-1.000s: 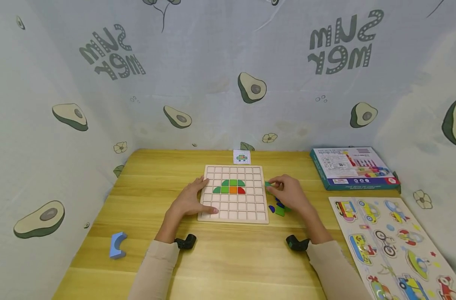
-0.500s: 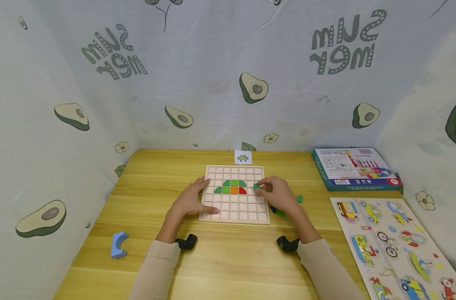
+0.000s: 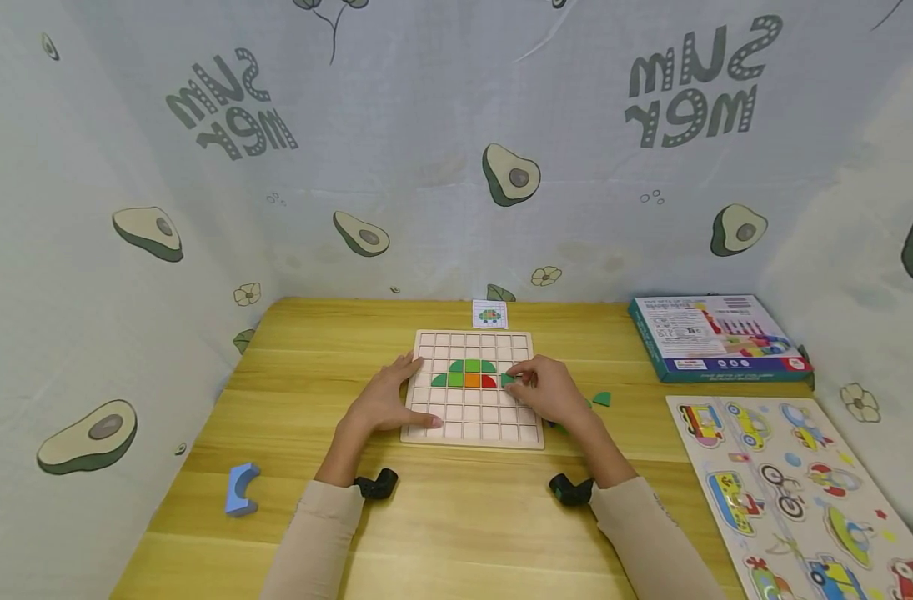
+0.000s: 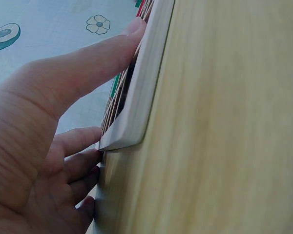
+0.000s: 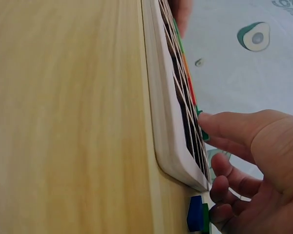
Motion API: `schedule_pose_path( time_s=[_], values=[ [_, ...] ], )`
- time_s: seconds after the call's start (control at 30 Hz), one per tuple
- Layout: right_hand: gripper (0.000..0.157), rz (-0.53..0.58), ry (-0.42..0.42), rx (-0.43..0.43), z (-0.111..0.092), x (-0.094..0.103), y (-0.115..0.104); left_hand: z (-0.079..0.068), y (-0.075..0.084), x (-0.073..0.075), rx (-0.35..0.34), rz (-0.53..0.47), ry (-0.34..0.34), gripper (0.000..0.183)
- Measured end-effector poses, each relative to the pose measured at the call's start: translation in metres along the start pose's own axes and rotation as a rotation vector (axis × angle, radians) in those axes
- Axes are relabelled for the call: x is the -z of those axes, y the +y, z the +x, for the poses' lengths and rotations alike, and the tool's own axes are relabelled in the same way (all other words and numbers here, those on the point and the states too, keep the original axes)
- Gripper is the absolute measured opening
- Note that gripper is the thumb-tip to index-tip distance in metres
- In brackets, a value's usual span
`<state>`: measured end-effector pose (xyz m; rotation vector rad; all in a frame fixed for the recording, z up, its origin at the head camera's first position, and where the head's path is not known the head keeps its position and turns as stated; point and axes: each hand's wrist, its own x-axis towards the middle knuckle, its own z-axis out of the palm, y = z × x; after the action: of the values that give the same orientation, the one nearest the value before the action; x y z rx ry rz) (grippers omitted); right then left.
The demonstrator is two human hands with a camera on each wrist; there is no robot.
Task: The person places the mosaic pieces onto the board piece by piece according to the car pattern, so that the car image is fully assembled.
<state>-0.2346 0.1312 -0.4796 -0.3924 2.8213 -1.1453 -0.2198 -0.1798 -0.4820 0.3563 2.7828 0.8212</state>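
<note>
A square wooden grid board lies on the table, with a dome-like cluster of green pieces, an orange square and a red quarter-circle set in its cells. My left hand rests at the board's left side, fingers along the edge, thumb extended onto its front left part. With thumb and index finger, my right hand pinches a green quarter-circle tile over the cells just right of the red one. Its other fingers curl loosely near a blue piece beside the board.
Another green quarter-circle lies right of the right hand. Behind the board is a small picture card. A boxed set and a vehicle puzzle board occupy the right side; a blue arch block sits at left.
The right hand has carried the green tile leftward from beside the board to over its cells near the red piece. The left hand has kept its place on the board.
</note>
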Motion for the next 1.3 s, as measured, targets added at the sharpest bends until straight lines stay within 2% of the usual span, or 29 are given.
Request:
schedule_pose_path(
  time_s=[0.8, 1.3],
  values=[
    [0.022, 0.004, 0.008, 0.007, 0.000, 0.001, -0.002, 0.001, -0.001, 0.000, 0.012, -0.003, -0.007, 0.119],
    [0.025, -0.032, 0.070, -0.062, -0.022, 0.033, 0.012, -0.002, -0.001, 0.000, -0.006, 0.017, -0.018, 0.119]
  ],
)
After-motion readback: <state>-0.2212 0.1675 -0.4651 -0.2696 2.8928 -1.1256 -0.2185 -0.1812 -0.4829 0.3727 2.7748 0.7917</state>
